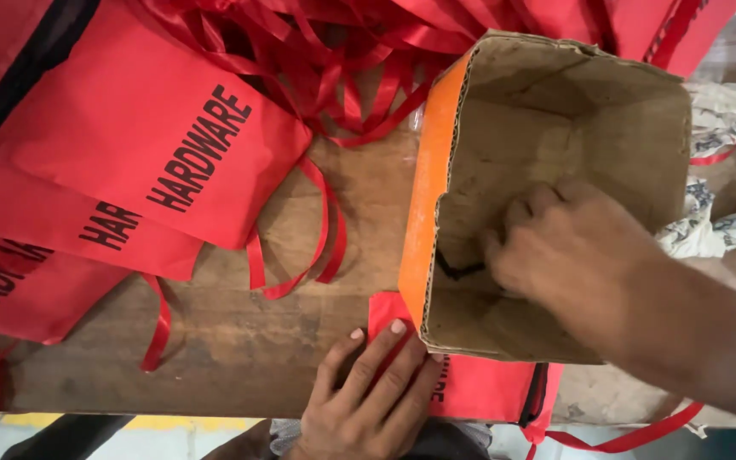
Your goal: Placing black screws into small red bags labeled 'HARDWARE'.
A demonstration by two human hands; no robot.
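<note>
On the wooden table [240,341] in front of me sits a cardboard box [555,111] w/ an orange outside, open at the top. My right hand [568,255] is down inside the box. The fingers are curled in, close to a small black thing [457,271] near the bottom. It looks like a cord or a clip, too small & dark to tell. I can't tell if my fingers have got it yet or are just touching it, b/c my knuckles hide the tips.

My left hand [372,396] lies flat & open at the near edge of the table. It holds nothing. The fingers press on the corner of a red cloth bag [479,388] that pokes out from under the box. I think pressing there keeps the bag & the box from sliding while my other hand digs inside.

To the left are about 3 more red bags [112,145] w/ black letters, stacked so they overlap. A heap of red ribbon strips [342,60] lies at the back, & some loops hang down onto the wood by the box. On the right side is some white cloth w/ a blue print [726,230], well apart from my hands.
</note>
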